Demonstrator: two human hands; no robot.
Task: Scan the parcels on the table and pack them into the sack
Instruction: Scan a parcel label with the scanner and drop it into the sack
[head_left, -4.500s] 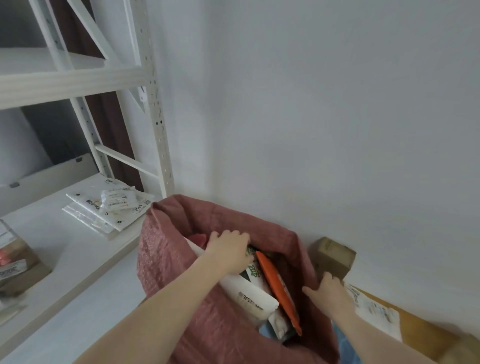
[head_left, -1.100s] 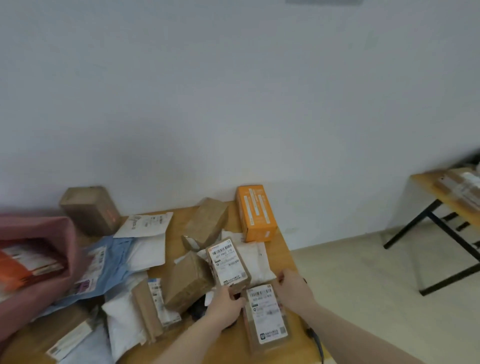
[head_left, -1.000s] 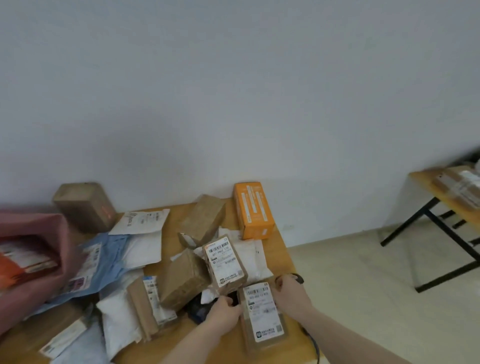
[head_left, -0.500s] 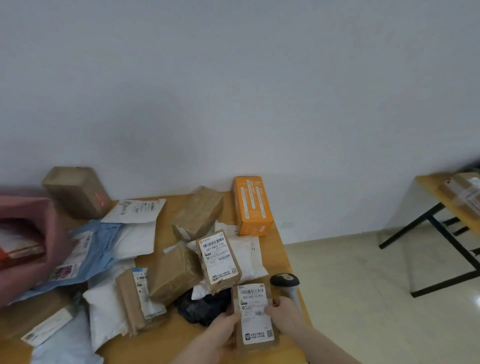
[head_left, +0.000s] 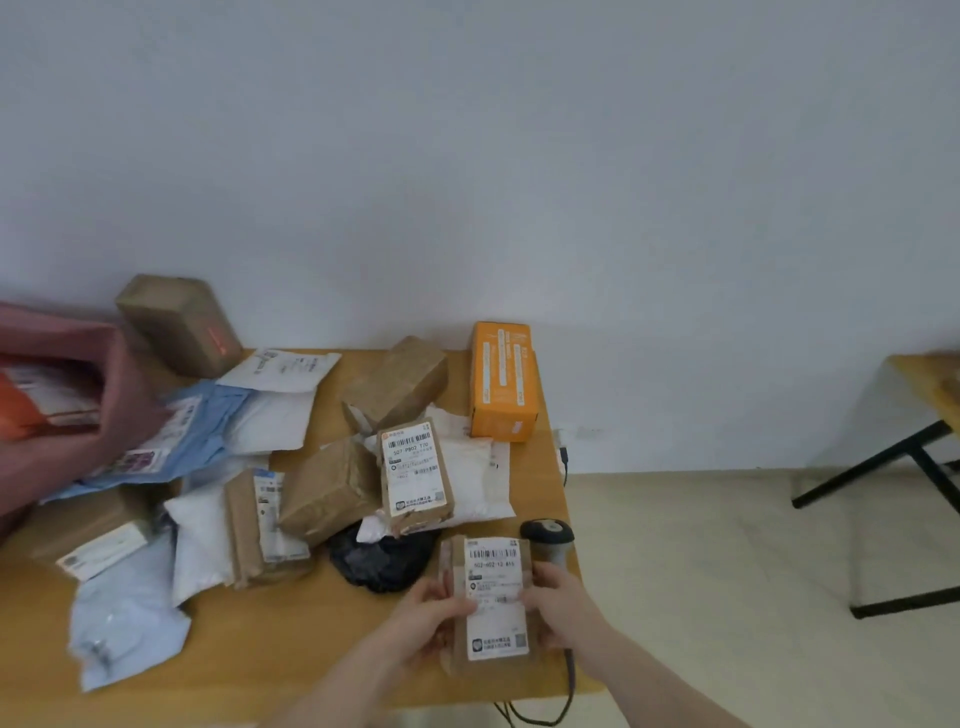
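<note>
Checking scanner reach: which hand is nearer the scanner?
Right. The right hand is against the scanner, gripping the parcel; the left hand grips the parcel's far side.

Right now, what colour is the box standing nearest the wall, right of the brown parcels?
Orange box, head view.

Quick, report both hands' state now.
Left hand: holds the labelled parcel by its left edge.
Right hand: holds the same parcel's right edge.

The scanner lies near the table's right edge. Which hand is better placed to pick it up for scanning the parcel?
The right hand, probably. It holds the parcel on the side where the scanner lies, just beyond its fingers. The left hand sits on the parcel's far side and can keep its grip.
</note>
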